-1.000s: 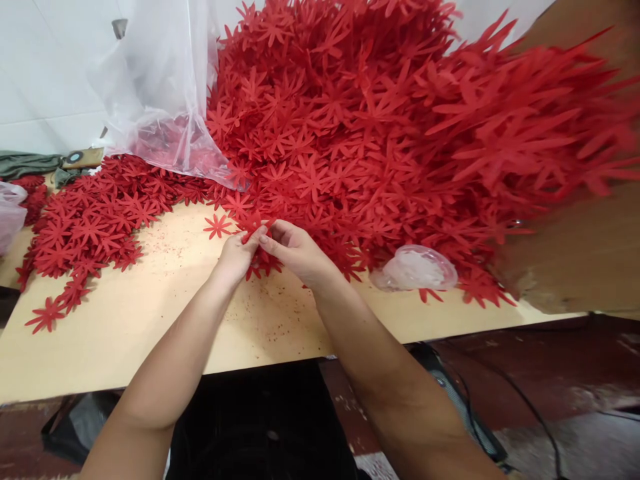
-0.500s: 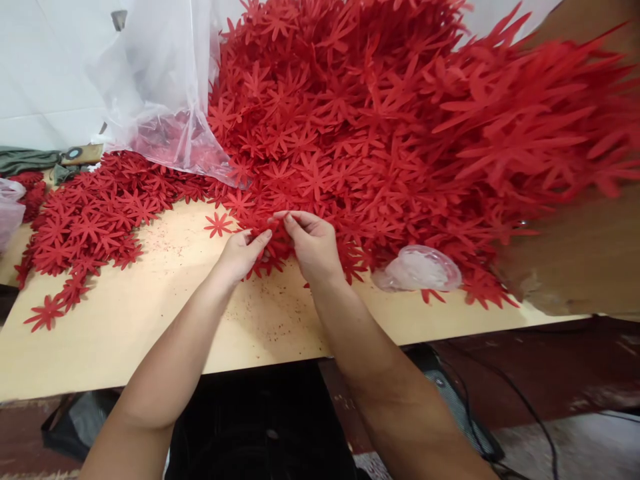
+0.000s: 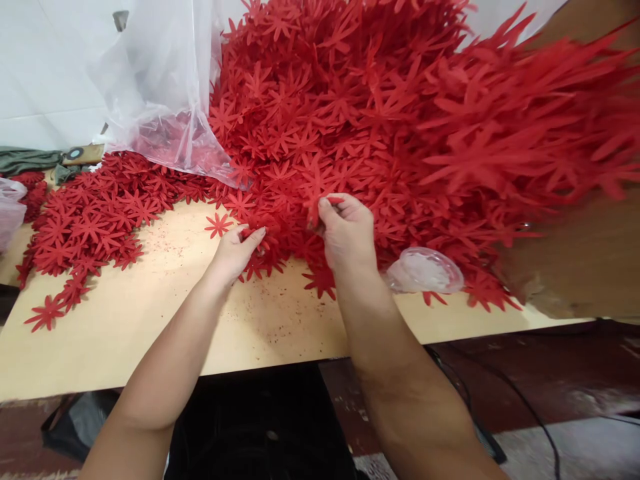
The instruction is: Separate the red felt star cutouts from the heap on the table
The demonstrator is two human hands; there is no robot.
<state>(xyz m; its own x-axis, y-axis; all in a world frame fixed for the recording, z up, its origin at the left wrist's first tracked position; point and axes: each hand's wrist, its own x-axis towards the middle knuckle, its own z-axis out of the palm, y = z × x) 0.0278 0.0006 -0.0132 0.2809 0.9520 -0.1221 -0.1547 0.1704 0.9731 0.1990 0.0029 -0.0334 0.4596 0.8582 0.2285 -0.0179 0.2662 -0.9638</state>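
A large heap of red flower-shaped cut-outs rises beyond both hands. My right hand is closed at the front of this heap, thumb and fingers pinching a red flower petal piece. Lower and to the left, my left hand has thumb and fingers drawn together around a red flower piece; how many pieces it holds is hidden against the heap. One loose red flower lies flat just beyond the left hand.
A smaller pile of red flowers covers the table's left side. A clear plastic bag stands behind. Right of my hand sits a clear plastic tub with whitish contents. A brown panel borders the right. Red crumbs dot the wooden table.
My right hand has moved right and slightly up, away from the left hand, with a red piece in its pinch. The left hand has hardly moved.
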